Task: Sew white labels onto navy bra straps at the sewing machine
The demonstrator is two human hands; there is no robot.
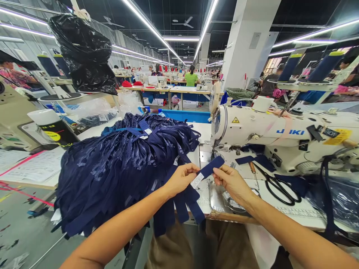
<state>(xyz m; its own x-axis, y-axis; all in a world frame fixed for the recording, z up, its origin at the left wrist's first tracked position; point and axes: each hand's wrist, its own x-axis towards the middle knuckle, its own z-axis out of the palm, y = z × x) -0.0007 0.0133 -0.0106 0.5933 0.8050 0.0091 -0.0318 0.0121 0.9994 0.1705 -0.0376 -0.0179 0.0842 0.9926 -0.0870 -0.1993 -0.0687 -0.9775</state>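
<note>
- Dozens of navy strips [120,168] lie heaped.
- Left hand [182,178] pinches a navy band [211,168] beside its label [197,180].
- Between hands, the band looks light and soft, best taken by its edges.
- Right hand [227,179] pinches its lower edge near the sewing machine [260,123].

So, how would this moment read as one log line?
left hand: holding navy strip | right hand: holding same strip | white label: on strip | sewing machine: beyond strip | scissors: right of right hand
</note>
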